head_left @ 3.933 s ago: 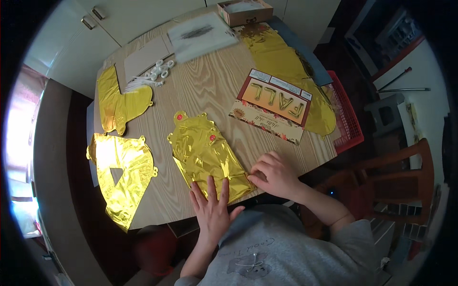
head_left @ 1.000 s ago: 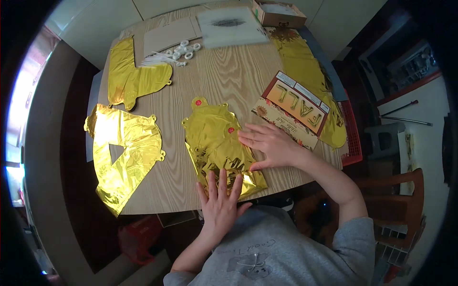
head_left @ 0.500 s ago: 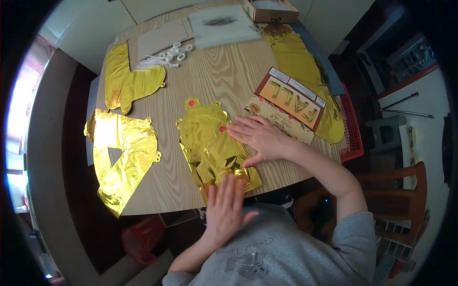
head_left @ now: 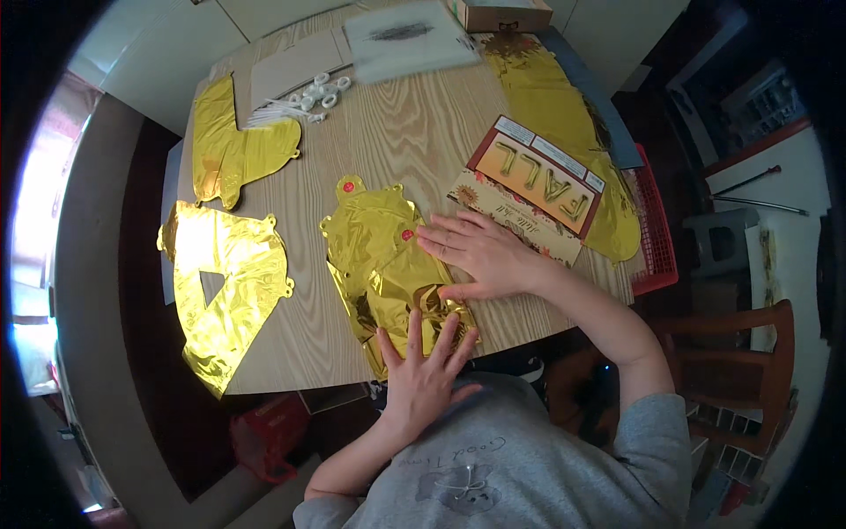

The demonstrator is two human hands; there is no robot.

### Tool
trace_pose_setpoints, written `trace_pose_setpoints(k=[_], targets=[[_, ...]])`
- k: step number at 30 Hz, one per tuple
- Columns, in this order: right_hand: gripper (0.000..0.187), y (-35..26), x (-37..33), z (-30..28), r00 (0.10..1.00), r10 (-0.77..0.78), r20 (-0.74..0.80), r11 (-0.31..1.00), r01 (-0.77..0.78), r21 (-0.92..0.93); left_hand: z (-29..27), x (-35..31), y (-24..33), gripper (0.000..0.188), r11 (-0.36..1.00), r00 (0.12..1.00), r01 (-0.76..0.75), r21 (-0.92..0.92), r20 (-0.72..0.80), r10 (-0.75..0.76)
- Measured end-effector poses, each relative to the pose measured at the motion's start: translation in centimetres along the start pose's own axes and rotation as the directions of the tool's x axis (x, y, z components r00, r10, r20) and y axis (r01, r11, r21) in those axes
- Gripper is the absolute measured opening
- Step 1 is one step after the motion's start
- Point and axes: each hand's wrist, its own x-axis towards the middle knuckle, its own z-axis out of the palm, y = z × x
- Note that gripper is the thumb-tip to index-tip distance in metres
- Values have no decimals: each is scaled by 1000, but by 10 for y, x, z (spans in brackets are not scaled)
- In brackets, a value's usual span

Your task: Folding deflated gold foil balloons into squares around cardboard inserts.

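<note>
A flat gold foil balloon [head_left: 374, 242], with small tabs and two red spots, lies at the table's near edge. Across its near end my left hand [head_left: 421, 375] rests with fingers spread. My right hand [head_left: 485, 256] lies flat along the balloon's right side, fingers stretched out and partly over the foil. Neither hand grips anything. To the left is a letter-shaped gold foil balloon [head_left: 238, 282] with a triangular hole, and beyond it an L-shaped gold foil balloon [head_left: 216, 141]. A printed card package [head_left: 529, 189] lies just beyond my right hand.
White ribbon rolls [head_left: 319, 90] and thin white sticks [head_left: 278, 113] lie at the back left. Behind are a clear plastic sheet [head_left: 410, 57] and an open cardboard box [head_left: 502, 18]. More gold foil [head_left: 551, 110] lines the right edge, beside a red basket [head_left: 654, 220].
My left hand has come down onto the balloon's near end and its fingers have spread. The right hand stays at the balloon's right side, and the folded-looking near end now lies flatter.
</note>
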Motion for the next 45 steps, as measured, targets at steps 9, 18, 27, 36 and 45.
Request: trace_pose_setpoints(k=[9, 18, 27, 36, 45], targets=[[112, -10, -6, -22, 988, 0, 155, 999, -8, 53, 2, -1, 2, 92, 999, 999, 40, 11, -15, -39], [109, -14, -3, -25, 986, 27, 167, 998, -36, 53, 4, -13, -12, 92, 995, 996, 78, -66, -29, -80], [114, -12, -1, -21, 984, 14, 180, 999, -22, 38, 2, -28, -27, 93, 983, 986, 163, -81, -30, -166], [117, -13, -1, -23, 978, 40, 202, 999, -46, 25, 2, -44, -31, 100, 974, 975, 221, -37, 8, -221], [115, -17, 0, -26, 984, 32, 177, 999, -31, -13, 2, -56, -38, 105, 973, 974, 228, -24, -8, -228]])
